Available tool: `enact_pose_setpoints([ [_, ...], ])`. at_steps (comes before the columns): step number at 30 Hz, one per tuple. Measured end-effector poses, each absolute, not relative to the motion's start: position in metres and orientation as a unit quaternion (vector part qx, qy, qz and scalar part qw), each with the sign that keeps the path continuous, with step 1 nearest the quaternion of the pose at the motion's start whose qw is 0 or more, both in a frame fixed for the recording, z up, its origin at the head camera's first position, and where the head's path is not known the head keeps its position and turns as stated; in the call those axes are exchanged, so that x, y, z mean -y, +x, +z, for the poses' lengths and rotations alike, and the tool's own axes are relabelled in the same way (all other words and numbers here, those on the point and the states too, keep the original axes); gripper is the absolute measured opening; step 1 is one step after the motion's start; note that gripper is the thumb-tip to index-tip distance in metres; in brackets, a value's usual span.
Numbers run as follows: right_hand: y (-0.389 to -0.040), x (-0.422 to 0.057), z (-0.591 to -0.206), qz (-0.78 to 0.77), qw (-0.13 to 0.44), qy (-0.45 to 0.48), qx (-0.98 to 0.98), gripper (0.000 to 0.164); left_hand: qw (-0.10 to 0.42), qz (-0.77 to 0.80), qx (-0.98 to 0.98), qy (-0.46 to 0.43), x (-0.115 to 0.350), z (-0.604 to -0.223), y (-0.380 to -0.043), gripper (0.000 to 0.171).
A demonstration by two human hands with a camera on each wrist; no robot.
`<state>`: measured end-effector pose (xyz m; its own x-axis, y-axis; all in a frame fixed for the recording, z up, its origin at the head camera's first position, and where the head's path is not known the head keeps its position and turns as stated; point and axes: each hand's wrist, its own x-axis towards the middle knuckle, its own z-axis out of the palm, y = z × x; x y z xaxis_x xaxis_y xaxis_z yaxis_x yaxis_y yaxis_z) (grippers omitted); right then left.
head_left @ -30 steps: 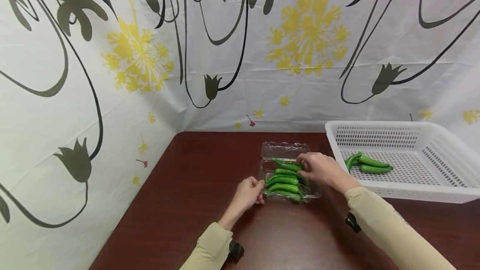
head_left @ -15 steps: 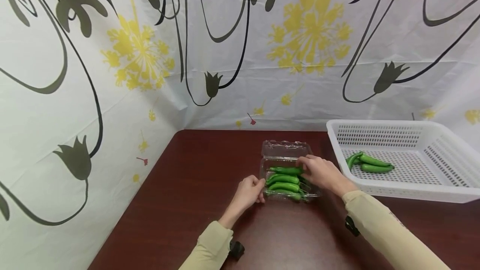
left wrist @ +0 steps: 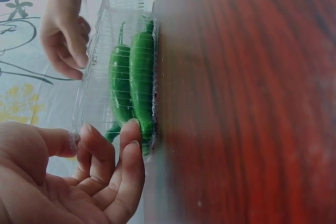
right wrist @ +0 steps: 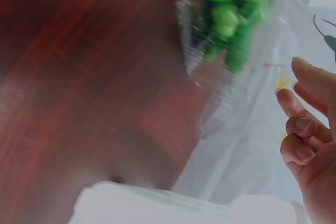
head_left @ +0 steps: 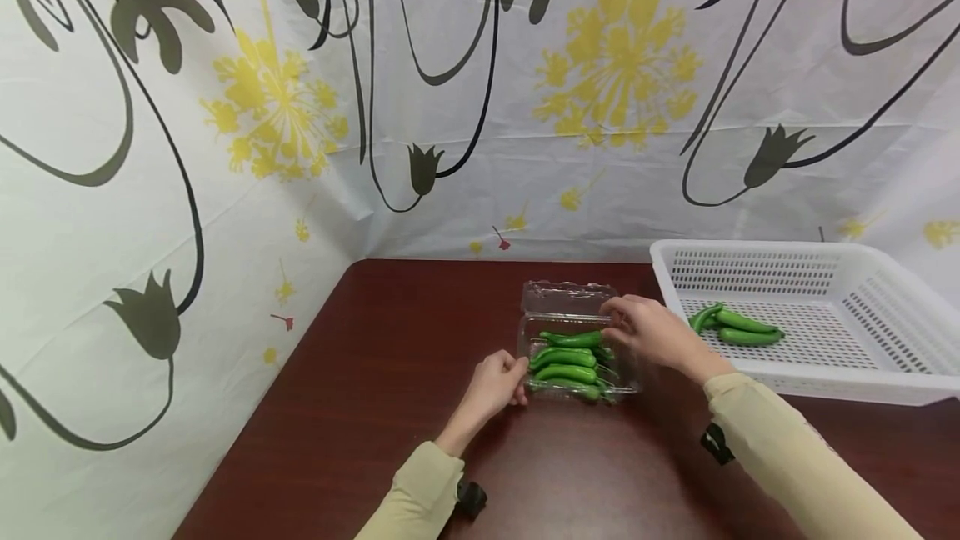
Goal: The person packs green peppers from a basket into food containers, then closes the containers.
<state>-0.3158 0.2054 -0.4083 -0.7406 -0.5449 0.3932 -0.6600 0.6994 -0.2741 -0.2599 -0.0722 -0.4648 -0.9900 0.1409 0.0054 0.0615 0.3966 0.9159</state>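
Observation:
A clear plastic clamshell box (head_left: 522, 332) lies on the table with its lid (head_left: 564, 300) folded back. Several green chili peppers (head_left: 566, 357) lie side by side inside it. My left hand (head_left: 491, 382) pinches the box's left rim between thumb and fingers; in the left wrist view other fingertips (left wrist: 131, 129) rest against the side wall. Above the box's far right corner is my right hand (head_left: 652, 336). In the right wrist view its fingers (right wrist: 302, 124) are loosely bent, thumb apart, and hold nothing; the peppers (right wrist: 226, 22) in the box sit a short way off.
To the right stands a white perforated plastic basket (head_left: 810, 377), with three green peppers (head_left: 750, 330) at its left end. The dark red wooden table (head_left: 405, 332) meets a patterned curtain (head_left: 450, 115) at the back and left.
A pepper at the far side of the row came down into the box between the first two frames. Since then my right hand has let go and drawn slightly up and right. The left hand stays put.

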Motion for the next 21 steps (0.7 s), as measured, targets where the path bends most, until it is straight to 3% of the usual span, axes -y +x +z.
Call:
enact_pose_setpoints([
  [13, -0.322, -0.244, -0.377, 0.2, 0.193, 0.307, 0.91, 0.02, 0.038, 0.556, -0.828, 0.062, 0.073, -0.465, -0.261, 0.027],
  [21, -0.332, -0.285, -0.371, 0.178, 0.184, 0.267, 0.929, 0.026, 0.038, 0.557, -0.827, 0.062, 0.073, -0.464, -0.261, 0.028],
])
